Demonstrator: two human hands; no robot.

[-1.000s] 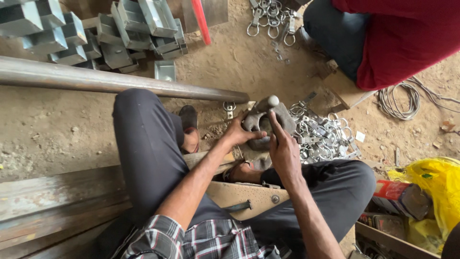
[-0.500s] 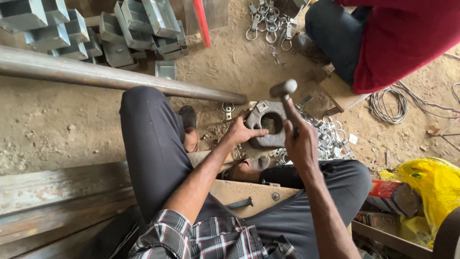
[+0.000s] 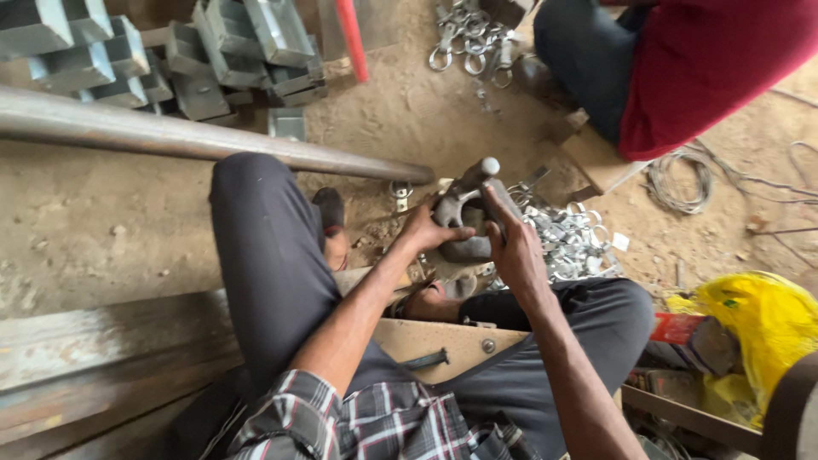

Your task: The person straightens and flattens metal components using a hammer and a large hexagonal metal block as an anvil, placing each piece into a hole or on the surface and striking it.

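Note:
I sit on a dirt floor with a heavy grey metal ring block (image 3: 467,248) in front of my knees. My left hand (image 3: 426,232) grips the block's left side and holds it steady. My right hand (image 3: 514,249) is closed around the handle of a hammer (image 3: 477,177), whose grey head rests down on the top of the block. Most of the handle is hidden by my fingers.
A long steel pipe (image 3: 213,140) lies across the floor on my left, with stacked grey metal channel pieces (image 3: 128,51) behind it. Shiny small clamps (image 3: 573,243) are piled to the right. Another person in a red shirt (image 3: 707,68) sits ahead, and there is a yellow bag (image 3: 767,324).
Half a second ago the hammer was raised above the ring block; now my right hand has brought it down onto the block. My left hand stays on the block.

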